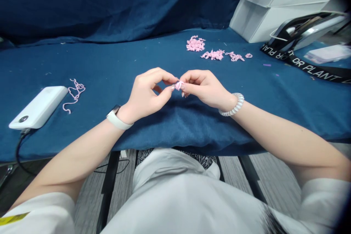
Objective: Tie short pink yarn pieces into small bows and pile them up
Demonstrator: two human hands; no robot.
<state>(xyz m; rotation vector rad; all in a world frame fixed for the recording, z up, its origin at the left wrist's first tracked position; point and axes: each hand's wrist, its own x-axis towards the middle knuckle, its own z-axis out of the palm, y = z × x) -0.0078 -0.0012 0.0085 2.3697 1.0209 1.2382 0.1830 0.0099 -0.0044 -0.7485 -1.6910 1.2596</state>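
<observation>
Thing: a pink yarn tuft point(178, 85) held mid-air above a blue cloth point(274, 106), its long axis slanting up toward the right.
Left hand point(146, 95): thumb and forefinger curve in, tips pinching the tuft's left end.
Right hand point(204, 89): fingers pressed together, pinching the right end; neither hand clearly nearer.
Beyond: pink yarn clippings point(195, 44) lie piled near the cloth's far edge.

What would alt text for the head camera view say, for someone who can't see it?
The left hand and right hand pinch a small tuft of pink yarn above a blue cloth. A white band circles the left wrist, a coiled bracelet the right. Clumps of pink yarn lie farther off, and a white power bank lies left.
</observation>
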